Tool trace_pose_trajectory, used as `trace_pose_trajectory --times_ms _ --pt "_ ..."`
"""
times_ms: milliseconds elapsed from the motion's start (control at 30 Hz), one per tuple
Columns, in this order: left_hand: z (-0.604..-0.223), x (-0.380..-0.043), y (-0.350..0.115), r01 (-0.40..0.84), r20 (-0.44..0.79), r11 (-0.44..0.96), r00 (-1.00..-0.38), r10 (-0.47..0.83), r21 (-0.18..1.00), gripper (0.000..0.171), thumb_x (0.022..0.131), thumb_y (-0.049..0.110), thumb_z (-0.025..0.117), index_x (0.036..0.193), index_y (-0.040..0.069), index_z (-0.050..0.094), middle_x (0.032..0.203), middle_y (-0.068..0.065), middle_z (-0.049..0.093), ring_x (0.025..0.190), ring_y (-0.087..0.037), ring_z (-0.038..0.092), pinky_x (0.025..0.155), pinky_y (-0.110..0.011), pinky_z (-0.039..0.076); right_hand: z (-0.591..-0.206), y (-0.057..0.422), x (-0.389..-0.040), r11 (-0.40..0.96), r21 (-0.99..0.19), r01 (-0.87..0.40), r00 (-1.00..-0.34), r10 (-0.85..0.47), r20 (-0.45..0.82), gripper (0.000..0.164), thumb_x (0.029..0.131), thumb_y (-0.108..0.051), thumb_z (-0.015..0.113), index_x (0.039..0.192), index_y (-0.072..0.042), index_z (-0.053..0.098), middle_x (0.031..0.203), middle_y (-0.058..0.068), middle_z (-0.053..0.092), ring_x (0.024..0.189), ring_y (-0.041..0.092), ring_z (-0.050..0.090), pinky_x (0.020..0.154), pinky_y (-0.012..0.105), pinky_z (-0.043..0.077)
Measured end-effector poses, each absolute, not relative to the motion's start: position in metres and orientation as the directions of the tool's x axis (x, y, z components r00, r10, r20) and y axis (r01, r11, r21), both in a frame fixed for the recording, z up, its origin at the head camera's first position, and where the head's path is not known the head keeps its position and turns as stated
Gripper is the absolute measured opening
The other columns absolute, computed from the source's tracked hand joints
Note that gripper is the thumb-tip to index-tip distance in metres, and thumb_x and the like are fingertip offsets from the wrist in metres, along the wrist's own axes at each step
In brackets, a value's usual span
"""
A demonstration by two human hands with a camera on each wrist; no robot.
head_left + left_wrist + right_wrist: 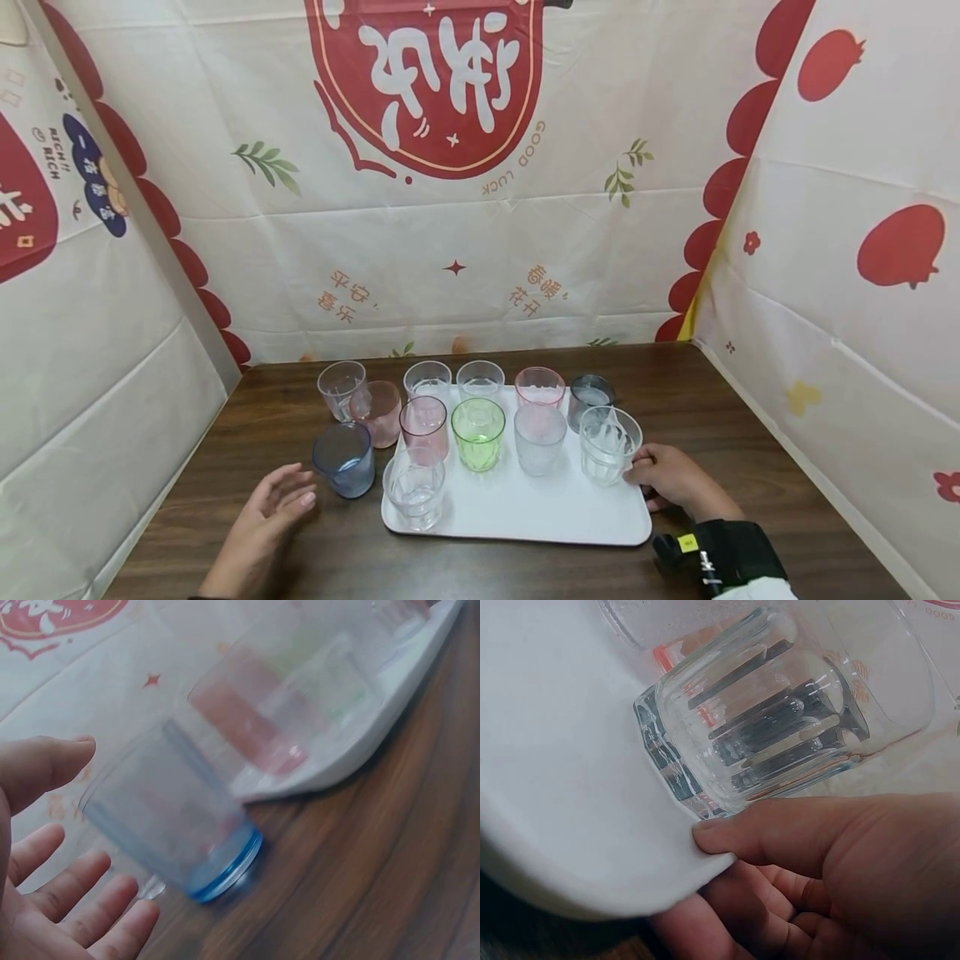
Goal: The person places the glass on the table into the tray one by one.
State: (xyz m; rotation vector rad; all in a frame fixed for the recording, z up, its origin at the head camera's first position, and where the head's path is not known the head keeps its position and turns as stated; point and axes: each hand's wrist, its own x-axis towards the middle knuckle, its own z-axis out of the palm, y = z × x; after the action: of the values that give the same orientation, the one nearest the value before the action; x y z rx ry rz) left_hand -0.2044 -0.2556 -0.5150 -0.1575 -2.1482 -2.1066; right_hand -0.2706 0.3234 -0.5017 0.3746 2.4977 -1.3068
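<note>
My left hand (pixel 262 518) is held above the table with its fingers spread, just short of a blue glass (pixel 345 462) that stands beside the tray. In the left wrist view a small gap lies between those fingers and the blue glass (pixel 176 817). At the right edge of the white tray (pixel 540 512), my right hand (pixel 675 481) pinches the rim, thumb on top and fingers beneath, as the right wrist view shows. Close to that thumb is a clear ribbed glass (pixel 750 720) on the tray. Several clear, pink, green and grey glasses share the tray, including a green glass (pixel 478 437).
Left of the tray, a clear glass (pixel 342 390) and a pink glass (pixel 381 417) stand on the dark wooden table (pixel 247 442) behind the blue one. A printed cloth (pixel 465 242) hangs behind the table, with cloth walls on both sides.
</note>
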Motion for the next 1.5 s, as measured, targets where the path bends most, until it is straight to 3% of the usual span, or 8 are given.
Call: trace_pose_trajectory --times_ms 100,300,567,700,833,967,1267,1500 --pt "-0.514 -0.21 -0.267 0.095 0.101 0.11 -0.994 -0.052 0.989 0.057 0.099 0.008 0.062 0.146 0.0 0.03 0.126 0.01 0.057 0.11 0.003 0.057 0.087 -0.015 0.048 -0.504 0.323 -0.27 0.54 -0.763 0.355 -0.925 0.088 -0.369 0.04 0.089 -0.015 0.074 0.12 0.003 0.055 0.1 0.015 0.058 0.085 0.025 0.059 0.066 0.037 0.058" --pt "-0.516 -0.223 -0.295 0.049 0.055 0.073 -0.994 -0.094 0.996 0.073 0.1 0.013 0.063 0.154 0.002 0.014 0.129 0.015 0.05 0.112 0.009 0.051 0.089 -0.009 0.042 -0.505 0.322 -0.269 0.535 -0.766 0.357 -0.925 0.091 -0.368 0.04 0.089 -0.015 0.074 0.119 0.002 0.056 0.098 0.014 0.057 0.084 0.024 0.059 0.066 0.037 0.058" --pt "-0.516 -0.252 -0.321 -0.053 -0.052 0.014 -0.996 -0.068 0.999 0.089 0.103 0.022 0.058 0.162 0.015 -0.008 0.153 -0.004 0.026 0.145 -0.022 0.023 0.1 -0.013 0.031 -0.505 0.323 -0.269 0.534 -0.765 0.358 -0.925 0.095 -0.367 0.039 0.089 -0.016 0.074 0.119 0.002 0.056 0.097 0.014 0.057 0.084 0.025 0.058 0.066 0.036 0.058" --pt "-0.519 -0.258 -0.318 -0.011 -0.011 -0.005 -0.999 0.05 1.0 0.085 0.105 0.018 0.053 0.16 0.012 -0.011 0.159 -0.015 0.013 0.142 -0.016 0.028 0.098 -0.011 0.034 -0.506 0.323 -0.268 0.529 -0.773 0.351 -0.928 0.09 -0.36 0.039 0.088 -0.016 0.075 0.118 0.001 0.057 0.096 0.014 0.057 0.084 0.025 0.058 0.066 0.037 0.058" --pt "-0.527 -0.26 -0.306 0.066 0.08 -0.082 -0.977 0.195 0.995 0.067 0.107 0.013 0.045 0.159 0.019 0.003 0.153 -0.004 0.029 0.128 0.004 0.041 0.098 -0.011 0.038 -0.506 0.322 -0.268 0.541 -0.765 0.35 -0.929 0.097 -0.357 0.04 0.089 -0.017 0.075 0.119 0.001 0.056 0.097 0.015 0.056 0.085 0.025 0.058 0.066 0.036 0.058" --pt "-0.529 -0.263 -0.296 0.094 0.14 -0.151 -0.935 0.327 0.984 0.055 0.109 0.013 0.041 0.153 0.029 0.012 0.143 0.016 0.04 0.128 0.008 0.043 0.103 -0.014 0.038 -0.506 0.323 -0.269 0.549 -0.759 0.349 -0.93 0.104 -0.353 0.043 0.089 -0.018 0.075 0.121 0.002 0.056 0.099 0.015 0.056 0.086 0.026 0.057 0.066 0.036 0.058" --pt "-0.519 -0.267 -0.276 0.093 0.144 -0.125 -0.857 0.495 0.988 0.074 0.107 0.023 0.05 0.159 0.017 -0.003 0.146 0.019 0.04 0.133 0.01 0.038 0.105 -0.013 0.032 -0.507 0.325 -0.268 0.54 -0.769 0.341 -0.934 0.102 -0.343 0.041 0.088 -0.016 0.075 0.12 0.002 0.056 0.097 0.014 0.056 0.084 0.025 0.057 0.065 0.037 0.058" --pt "-0.518 -0.27 -0.261 0.089 0.123 -0.095 -0.875 0.469 0.991 0.082 0.099 0.015 0.064 0.158 0.019 0.007 0.147 0.013 0.041 0.134 0.004 0.041 0.105 -0.016 0.035 -0.507 0.324 -0.267 0.525 -0.779 0.344 -0.932 0.094 -0.349 0.039 0.089 -0.014 0.073 0.12 0.003 0.056 0.097 0.014 0.057 0.084 0.025 0.058 0.065 0.037 0.058"
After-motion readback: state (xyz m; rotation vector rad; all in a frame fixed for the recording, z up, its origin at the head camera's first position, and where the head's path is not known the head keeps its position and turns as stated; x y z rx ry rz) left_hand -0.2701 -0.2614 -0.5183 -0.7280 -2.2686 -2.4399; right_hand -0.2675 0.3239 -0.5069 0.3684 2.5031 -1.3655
